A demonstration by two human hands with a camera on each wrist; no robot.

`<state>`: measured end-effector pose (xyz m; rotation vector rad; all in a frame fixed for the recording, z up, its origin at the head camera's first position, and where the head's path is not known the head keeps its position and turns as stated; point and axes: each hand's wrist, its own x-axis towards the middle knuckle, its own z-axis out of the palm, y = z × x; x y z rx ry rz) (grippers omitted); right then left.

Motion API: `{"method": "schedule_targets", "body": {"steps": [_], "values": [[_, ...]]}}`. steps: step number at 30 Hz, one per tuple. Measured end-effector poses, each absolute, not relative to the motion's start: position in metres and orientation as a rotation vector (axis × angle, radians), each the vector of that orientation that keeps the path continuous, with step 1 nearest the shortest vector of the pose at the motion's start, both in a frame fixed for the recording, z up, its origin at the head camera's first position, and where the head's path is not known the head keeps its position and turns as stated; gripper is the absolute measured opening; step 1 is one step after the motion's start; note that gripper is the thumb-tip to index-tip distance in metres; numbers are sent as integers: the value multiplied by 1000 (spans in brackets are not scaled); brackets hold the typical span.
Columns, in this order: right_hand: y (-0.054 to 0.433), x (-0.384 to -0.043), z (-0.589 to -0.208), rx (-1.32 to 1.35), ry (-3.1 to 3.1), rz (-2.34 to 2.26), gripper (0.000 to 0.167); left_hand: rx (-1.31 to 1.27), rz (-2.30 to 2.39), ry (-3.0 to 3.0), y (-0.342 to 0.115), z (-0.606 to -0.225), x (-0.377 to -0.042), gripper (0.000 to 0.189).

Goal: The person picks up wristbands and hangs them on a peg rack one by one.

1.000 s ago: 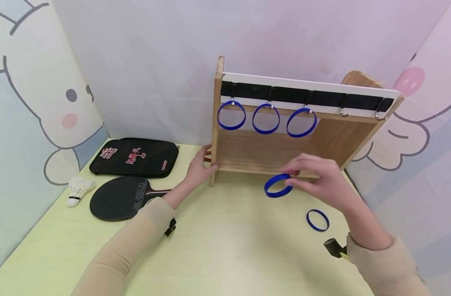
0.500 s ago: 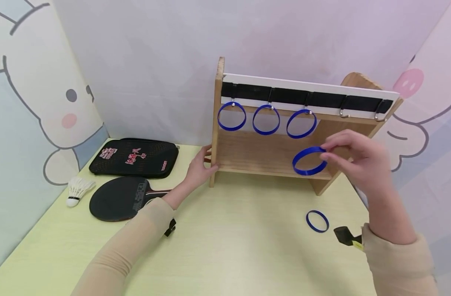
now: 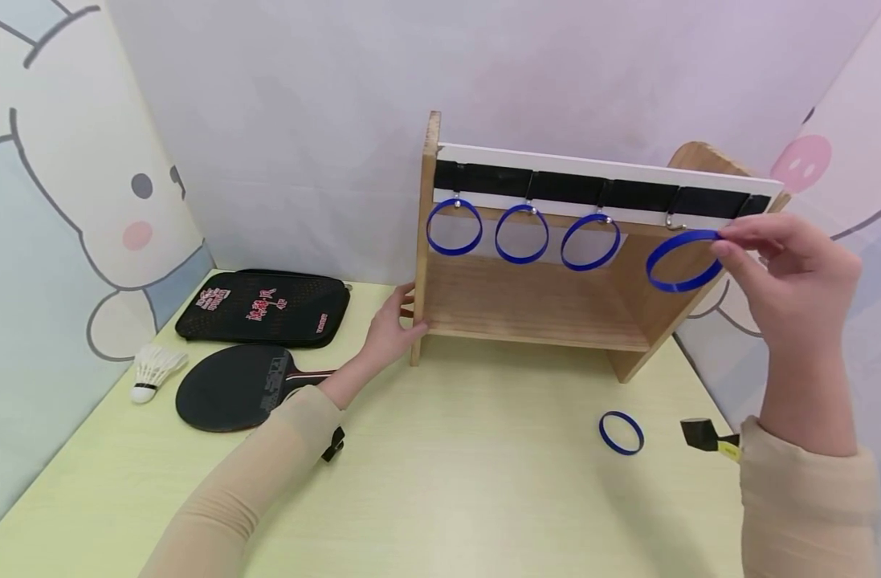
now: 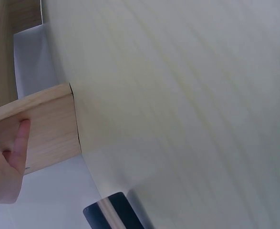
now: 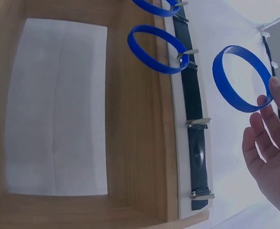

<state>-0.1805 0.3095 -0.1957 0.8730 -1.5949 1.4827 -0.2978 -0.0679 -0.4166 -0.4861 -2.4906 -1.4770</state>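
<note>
Out at the right, my right hand (image 3: pixel 801 281) pinches a blue ring (image 3: pixel 675 286) between thumb and fingertips. In the right wrist view this ring (image 5: pixel 224 88) is apart from the hook strip (image 5: pixel 193 95), tilted in the air. Three similar rings, one of them the leftmost ring (image 3: pixel 450 252), hang on hooks along the wooden rack (image 3: pixel 527 301). Another blue ring (image 3: pixel 606 439) lies on the table. My left hand (image 3: pixel 393 333) rests against the outer side panel (image 3: pixel 421 241) of the rack; in the left wrist view one straight digit (image 4: pixel 20 143) touches the wood.
On the table's left lie a black zipped case (image 3: pixel 267 309), a black table tennis bat (image 3: pixel 226 389) and a shuttlecock (image 3: pixel 154 369). A bare hook (image 3: pixel 674 225) sits near the strip's right end. Patterned fabric walls (image 3: pixel 303 144) stand around the table.
My right hand has lifted the pinched ring up and to the right, from in front of the rack's lower edge to hook height. The left hand stays at the side panel.
</note>
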Motion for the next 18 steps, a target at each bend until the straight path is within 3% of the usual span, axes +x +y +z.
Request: {"method": "schedule_targets", "body": {"steps": [9,14,18], "values": [[334,-197,-199,320,-1882,1112,18,-509,-1454,-2481,-68,-418,-300,70],[337,-205,-201,188,-1945,1055,19,-514,-1454,-2481,-68,-418,-300,69],[334,-207,-200,233,-1975,985,21,-504,-1462,-2481,-68,-417,-299,69]]}}
